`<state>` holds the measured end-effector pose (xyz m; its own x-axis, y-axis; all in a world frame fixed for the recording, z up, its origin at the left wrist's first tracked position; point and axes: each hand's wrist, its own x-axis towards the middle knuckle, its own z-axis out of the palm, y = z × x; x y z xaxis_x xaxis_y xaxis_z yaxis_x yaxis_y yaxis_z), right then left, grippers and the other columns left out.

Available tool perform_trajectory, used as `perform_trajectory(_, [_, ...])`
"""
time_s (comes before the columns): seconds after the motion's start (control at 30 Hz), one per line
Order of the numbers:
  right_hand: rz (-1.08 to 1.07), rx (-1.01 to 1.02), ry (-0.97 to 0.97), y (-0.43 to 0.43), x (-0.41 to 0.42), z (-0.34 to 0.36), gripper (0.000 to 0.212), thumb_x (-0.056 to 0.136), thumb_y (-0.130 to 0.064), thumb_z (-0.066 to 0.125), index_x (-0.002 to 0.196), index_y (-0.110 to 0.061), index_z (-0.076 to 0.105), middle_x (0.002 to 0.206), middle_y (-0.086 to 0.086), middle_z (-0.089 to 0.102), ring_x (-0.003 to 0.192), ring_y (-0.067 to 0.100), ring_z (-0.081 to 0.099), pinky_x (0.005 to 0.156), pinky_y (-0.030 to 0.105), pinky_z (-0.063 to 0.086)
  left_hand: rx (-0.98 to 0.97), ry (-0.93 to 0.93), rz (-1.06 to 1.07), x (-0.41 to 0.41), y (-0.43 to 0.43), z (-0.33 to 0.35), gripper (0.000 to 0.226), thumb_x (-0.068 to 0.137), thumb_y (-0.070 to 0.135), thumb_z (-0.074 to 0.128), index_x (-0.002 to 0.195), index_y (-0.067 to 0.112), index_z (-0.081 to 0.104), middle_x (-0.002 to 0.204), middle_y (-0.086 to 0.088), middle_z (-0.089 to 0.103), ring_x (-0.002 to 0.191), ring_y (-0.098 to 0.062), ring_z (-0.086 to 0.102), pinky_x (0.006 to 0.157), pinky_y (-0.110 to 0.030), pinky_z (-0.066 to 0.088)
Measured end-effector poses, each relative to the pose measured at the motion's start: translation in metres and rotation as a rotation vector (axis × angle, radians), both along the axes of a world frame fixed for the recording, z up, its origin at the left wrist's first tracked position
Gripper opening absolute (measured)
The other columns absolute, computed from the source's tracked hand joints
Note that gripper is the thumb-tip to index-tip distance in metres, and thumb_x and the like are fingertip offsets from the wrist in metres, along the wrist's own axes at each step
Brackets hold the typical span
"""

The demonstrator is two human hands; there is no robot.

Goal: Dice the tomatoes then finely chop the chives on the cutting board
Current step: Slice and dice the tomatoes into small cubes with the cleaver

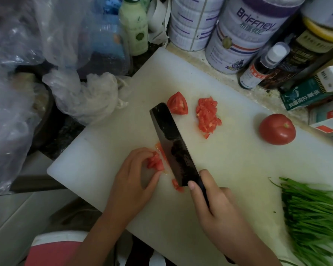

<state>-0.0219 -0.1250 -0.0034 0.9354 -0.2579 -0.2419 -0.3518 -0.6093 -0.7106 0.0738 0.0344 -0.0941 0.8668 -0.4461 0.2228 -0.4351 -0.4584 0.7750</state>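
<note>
Red tomato strips at the near edge of the cutting board are mid-dicing, the left hand pinching them, the right hand gripping the cleaver; crosswise cuts seem due next, chives untouched.

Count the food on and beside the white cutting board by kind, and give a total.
Whole round red tomato: 1
Uncut red tomato wedge: 1
Heap of diced red tomato: 1
Group of red tomato pieces under the left hand: 1
Bunch of long green chives: 1
Total: 5
</note>
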Motion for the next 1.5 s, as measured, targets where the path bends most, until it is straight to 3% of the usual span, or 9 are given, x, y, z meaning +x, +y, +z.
perform_trajectory(0.1, [0.038, 0.000, -0.002, 0.006, -0.002, 0.000, 0.017, 0.086, -0.055, 0.030, 0.086, -0.039, 0.036, 0.056, -0.007, 0.048, 0.061, 0.012, 0.049, 0.048, 0.018, 0.032, -0.008, 0.012, 0.055, 0.000, 0.000, 0.002, 0.038, 0.088, 0.035, 0.062, 0.116, 0.010, 0.059, 0.117, 0.010, 0.050, 0.109, -0.002, 0.051, 0.100, -0.008, 0.036])
perform_trajectory(0.2, [0.083, 0.015, -0.030, 0.008, 0.002, -0.004, 0.023, 0.091, -0.050, 0.031, 0.092, -0.029, 0.040, 0.058, -0.013, 0.049, 0.047, 0.014, 0.045, 0.042, 0.018, 0.024, 0.013, -0.059, 0.080, 0.000, 0.001, 0.002, 0.036, 0.087, 0.033, 0.063, 0.110, 0.005, 0.065, 0.114, 0.004, 0.054, 0.105, -0.002, 0.050, 0.098, -0.007, 0.036])
perform_trajectory(0.4, [0.099, 0.033, -0.005, 0.006, 0.008, -0.003, 0.026, 0.090, -0.045, 0.033, 0.092, -0.021, 0.042, 0.054, -0.017, 0.049, 0.043, 0.012, 0.042, 0.040, 0.018, 0.021, -0.021, -0.100, 0.094, 0.002, 0.001, 0.002, 0.026, 0.088, 0.027, 0.065, 0.101, 0.005, 0.069, 0.106, -0.003, 0.061, 0.100, -0.006, 0.056, 0.095, -0.009, 0.040])
perform_trajectory(0.7, [0.118, 0.026, -0.038, 0.005, 0.010, -0.003, 0.027, 0.092, -0.049, 0.032, 0.088, -0.023, 0.040, 0.052, -0.014, 0.047, 0.041, 0.012, 0.040, 0.041, 0.018, 0.020, -0.037, -0.076, 0.104, 0.002, 0.001, 0.002, 0.021, 0.088, 0.024, 0.065, 0.096, 0.005, 0.071, 0.103, -0.003, 0.065, 0.097, -0.007, 0.060, 0.093, -0.011, 0.043])
perform_trajectory(0.93, [0.196, -0.059, -0.023, 0.006, 0.010, -0.013, 0.007, 0.092, -0.044, 0.033, 0.092, -0.038, 0.030, 0.058, -0.021, 0.049, 0.044, 0.009, 0.041, 0.041, 0.017, 0.021, -0.054, -0.087, 0.098, 0.002, 0.001, 0.002, 0.019, 0.088, 0.022, 0.065, 0.095, 0.006, 0.072, 0.101, -0.002, 0.066, 0.096, -0.006, 0.061, 0.093, -0.012, 0.044])
perform_trajectory(1.03, [0.217, -0.121, -0.054, 0.007, 0.008, -0.018, 0.011, 0.093, -0.048, 0.030, 0.090, -0.038, 0.028, 0.046, -0.008, 0.037, 0.042, 0.009, 0.039, 0.041, 0.022, 0.021, -0.051, -0.094, 0.097, 0.003, 0.001, 0.002, 0.017, 0.088, 0.021, 0.065, 0.094, 0.007, 0.073, 0.100, -0.002, 0.068, 0.095, -0.007, 0.062, 0.093, -0.014, 0.046])
perform_trajectory(1.3, [0.229, -0.245, 0.010, 0.016, 0.011, -0.024, 0.023, 0.094, -0.042, 0.028, 0.105, -0.024, 0.037, 0.046, -0.016, 0.020, 0.035, 0.011, 0.029, 0.034, 0.018, 0.012, -0.043, -0.118, 0.093, 0.003, 0.002, -0.002, 0.016, 0.087, 0.020, 0.067, 0.093, 0.007, 0.075, 0.101, -0.002, 0.070, 0.098, -0.007, 0.062, 0.096, -0.016, 0.045])
perform_trajectory(1.4, [0.241, -0.263, 0.043, 0.023, 0.012, -0.022, 0.024, 0.093, -0.044, 0.022, 0.104, -0.025, 0.032, 0.049, -0.013, 0.028, 0.038, 0.019, 0.041, 0.036, 0.027, 0.029, -0.048, -0.103, 0.090, 0.002, 0.002, -0.001, 0.018, 0.087, 0.021, 0.066, 0.093, 0.007, 0.075, 0.101, -0.003, 0.070, 0.098, -0.007, 0.063, 0.095, -0.016, 0.047])
perform_trajectory(1.5, [0.224, -0.257, 0.082, 0.025, 0.023, -0.020, 0.029, 0.096, -0.043, 0.015, 0.118, -0.027, 0.023, 0.065, 0.000, 0.052, 0.062, 0.030, 0.056, 0.055, 0.037, 0.045, -0.053, -0.096, 0.094, 0.003, 0.002, -0.001, 0.017, 0.088, 0.021, 0.066, 0.092, 0.007, 0.075, 0.100, -0.003, 0.070, 0.096, -0.007, 0.064, 0.094, -0.018, 0.048])
